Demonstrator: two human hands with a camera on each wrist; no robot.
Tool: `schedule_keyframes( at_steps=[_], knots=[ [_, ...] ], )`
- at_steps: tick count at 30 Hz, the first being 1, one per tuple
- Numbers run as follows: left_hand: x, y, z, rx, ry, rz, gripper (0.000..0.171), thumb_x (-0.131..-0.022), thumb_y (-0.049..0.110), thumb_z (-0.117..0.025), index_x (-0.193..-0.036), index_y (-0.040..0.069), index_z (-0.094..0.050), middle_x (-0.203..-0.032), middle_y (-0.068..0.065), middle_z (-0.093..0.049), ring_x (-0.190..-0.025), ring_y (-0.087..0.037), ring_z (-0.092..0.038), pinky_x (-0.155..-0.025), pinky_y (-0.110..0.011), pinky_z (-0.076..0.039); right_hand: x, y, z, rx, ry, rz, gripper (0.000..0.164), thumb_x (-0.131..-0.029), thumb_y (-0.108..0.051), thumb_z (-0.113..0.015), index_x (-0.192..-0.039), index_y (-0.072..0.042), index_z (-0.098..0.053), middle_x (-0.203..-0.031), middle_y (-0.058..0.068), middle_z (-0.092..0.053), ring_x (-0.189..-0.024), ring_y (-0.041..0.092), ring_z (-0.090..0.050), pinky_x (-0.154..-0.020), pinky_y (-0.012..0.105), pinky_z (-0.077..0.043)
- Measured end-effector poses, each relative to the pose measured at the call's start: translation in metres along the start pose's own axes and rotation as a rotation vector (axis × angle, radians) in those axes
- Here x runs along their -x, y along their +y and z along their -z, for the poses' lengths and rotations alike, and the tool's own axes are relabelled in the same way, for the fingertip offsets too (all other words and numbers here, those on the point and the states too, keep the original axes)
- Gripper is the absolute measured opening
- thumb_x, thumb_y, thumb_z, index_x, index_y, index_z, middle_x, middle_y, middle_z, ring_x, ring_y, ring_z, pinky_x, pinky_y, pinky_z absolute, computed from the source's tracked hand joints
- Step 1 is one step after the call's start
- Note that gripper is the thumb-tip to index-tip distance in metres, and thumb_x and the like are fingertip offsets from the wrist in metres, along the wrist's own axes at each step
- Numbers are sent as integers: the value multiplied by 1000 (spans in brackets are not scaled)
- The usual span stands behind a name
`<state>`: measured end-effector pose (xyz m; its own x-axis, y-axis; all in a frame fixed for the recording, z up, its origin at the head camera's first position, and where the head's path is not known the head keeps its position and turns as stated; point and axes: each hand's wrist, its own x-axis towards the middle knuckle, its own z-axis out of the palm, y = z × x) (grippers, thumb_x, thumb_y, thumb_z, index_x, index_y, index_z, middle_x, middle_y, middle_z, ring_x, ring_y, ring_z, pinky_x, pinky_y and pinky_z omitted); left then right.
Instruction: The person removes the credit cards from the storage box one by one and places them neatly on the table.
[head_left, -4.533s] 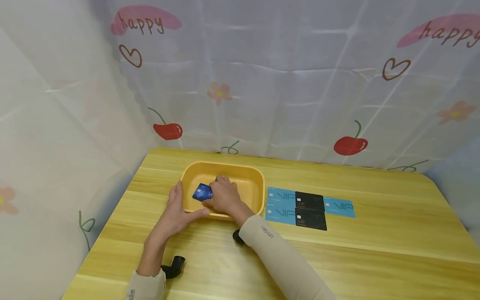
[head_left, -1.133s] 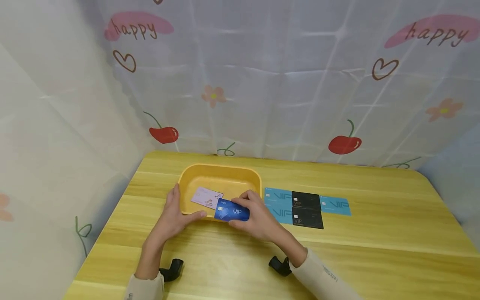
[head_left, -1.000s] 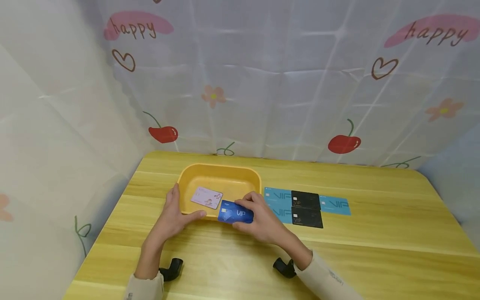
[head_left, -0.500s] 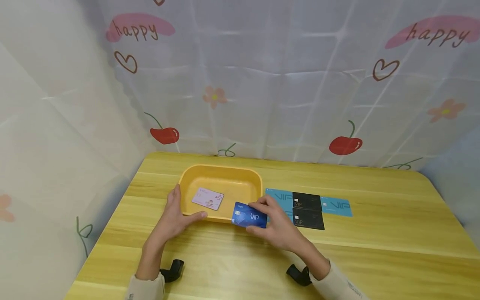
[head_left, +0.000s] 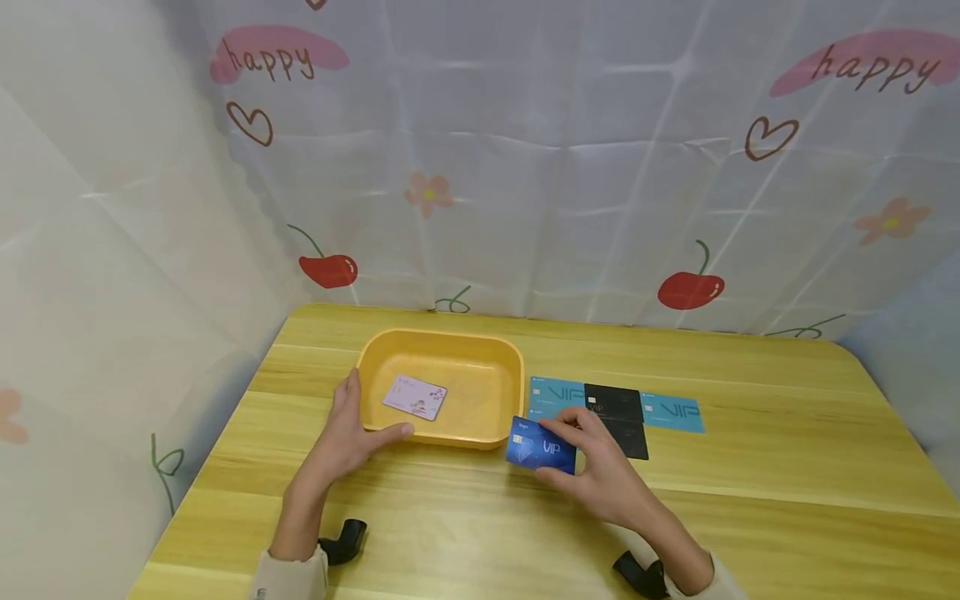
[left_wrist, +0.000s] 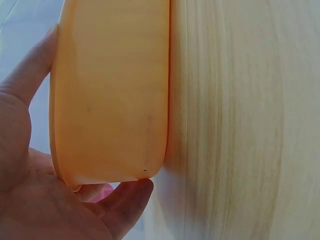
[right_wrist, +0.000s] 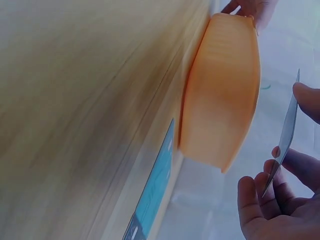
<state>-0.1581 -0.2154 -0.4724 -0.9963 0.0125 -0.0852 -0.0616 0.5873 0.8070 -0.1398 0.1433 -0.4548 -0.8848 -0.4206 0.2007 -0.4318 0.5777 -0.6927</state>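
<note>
In the head view my right hand (head_left: 600,471) pinches a dark blue VIP card (head_left: 540,446) between thumb and fingers. The card hangs above the table, just off the front right corner of a yellow plastic bin (head_left: 517,375); the right wrist view shows the card (right_wrist: 287,130) nearly edge-on and clear of the tabletop. My left hand (head_left: 345,433) grips the bin's left end, thumb along the front rim and fingers at the side. Inside the bin lies a pale pink card (head_left: 416,397) with a small printed picture.
Right of the bin, light blue cards (head_left: 672,412) and black cards (head_left: 613,402) lie flat in two rows, edge to edge. My right hand covers part of the front row. Behind the wooden table (head_left: 787,467) hangs a printed white curtain (head_left: 562,208).
My right hand reached into the bin and lifted the blue card out, uncovering the pink one, then carried it right and toward me past the rim. My left hand has stayed on the bin.
</note>
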Motion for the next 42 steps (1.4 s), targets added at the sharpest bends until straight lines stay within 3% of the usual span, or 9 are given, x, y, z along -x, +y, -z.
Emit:
schedule_keyframes(
  at_steps=[18, 24, 27, 37, 42],
  knots=[
    [-2, -1, -1, 15, 6, -30, 130, -75, 44, -86, -156, -2, 5, -154, -24, -8, -136, -41, -24, -111, -58, -24, 27, 34, 36, 84, 64, -136, 54, -80, -17, -84, -128, 0, -64, -116, 9, -51, -105, 31, -49, -78, 45, -51],
    [-2, 1, -1, 15, 3, -23, 130, -75, 45, -85, -156, -2, 5, -156, -25, -6, -138, -41, -22, -111, -58, -22, 40, 50, 47, 95, 77, -98, 54, -82, -19, -83, -128, 0, -64, -116, 5, -51, -103, 26, -49, -77, 43, -49],
    [-2, 1, -1, 10, 1, -16, 130, -75, 45, -85, -156, -2, 6, -157, -25, -4, -140, -42, -19, -112, -58, -21, 47, 57, 52, 103, 62, -101, 55, -82, -22, -82, -129, 0, -64, -117, 6, -52, -107, 28, -49, -78, 45, -49],
    [1, -1, -2, 7, -5, -11, 129, -76, 45, -84, -155, -2, 7, -157, -24, -4, -139, -42, -19, -112, -58, -21, 64, 75, 75, 161, -23, -232, 57, -83, -26, -81, -131, -1, -63, -121, 15, -49, -107, 37, -49, -85, 55, -49],
    [1, -1, -1, 9, 2, -17, 129, -76, 46, -84, -156, -1, 6, -157, -24, -4, -139, -42, -20, -111, -59, -22, 69, 89, 79, 162, -98, -270, 58, -83, -31, -81, -130, -3, -63, -117, 13, -52, -103, 32, -52, -82, 47, -51]
  ],
)
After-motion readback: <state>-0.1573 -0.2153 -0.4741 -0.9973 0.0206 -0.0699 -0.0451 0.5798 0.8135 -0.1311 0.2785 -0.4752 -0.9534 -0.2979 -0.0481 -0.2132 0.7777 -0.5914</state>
